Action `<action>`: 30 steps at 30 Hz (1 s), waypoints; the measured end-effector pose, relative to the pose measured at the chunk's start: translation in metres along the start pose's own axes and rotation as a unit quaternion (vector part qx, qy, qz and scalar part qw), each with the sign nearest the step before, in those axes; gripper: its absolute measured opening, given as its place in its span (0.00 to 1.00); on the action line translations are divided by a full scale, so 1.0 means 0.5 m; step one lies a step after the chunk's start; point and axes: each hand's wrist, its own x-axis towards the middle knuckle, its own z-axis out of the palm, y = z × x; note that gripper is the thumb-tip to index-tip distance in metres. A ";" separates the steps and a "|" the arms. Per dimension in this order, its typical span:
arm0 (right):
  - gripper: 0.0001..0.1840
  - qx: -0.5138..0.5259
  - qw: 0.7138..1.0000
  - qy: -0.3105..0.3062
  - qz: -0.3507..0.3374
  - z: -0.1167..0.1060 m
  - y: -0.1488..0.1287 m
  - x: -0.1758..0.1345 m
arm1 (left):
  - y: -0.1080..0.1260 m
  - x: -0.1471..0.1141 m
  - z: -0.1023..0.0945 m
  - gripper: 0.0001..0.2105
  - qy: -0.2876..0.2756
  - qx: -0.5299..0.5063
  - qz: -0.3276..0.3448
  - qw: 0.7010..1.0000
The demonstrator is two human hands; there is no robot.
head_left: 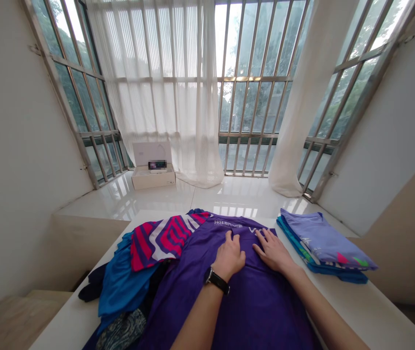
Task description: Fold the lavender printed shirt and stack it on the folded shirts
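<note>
A purple T-shirt (207, 291) with white lettering near its collar and a pink, white and purple patterned sleeve lies spread in front of me. My left hand (228, 255), with a black watch (216, 281) on its wrist, rests on the upper chest of the shirt. Its fingers are slightly bent and the thumb stands apart. To the right, my right hand (273, 250) lies flat on the same shirt beside the white print, fingers spread. The shirt's right sleeve cannot be made out.
Blue and dark clothes (123, 284) lie in a loose pile at the left, partly under the shirt. Folded garments (324, 238) are stacked at the right of the white table (382, 311). An open white box (153, 179) stands on the sill below barred windows and curtains (193, 121).
</note>
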 end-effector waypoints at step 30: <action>0.40 0.036 0.999 -0.004 0.034 0.013 -0.047 -0.002 | -0.119 0.001 -0.159 0.36 0.043 0.061 -0.003 0.997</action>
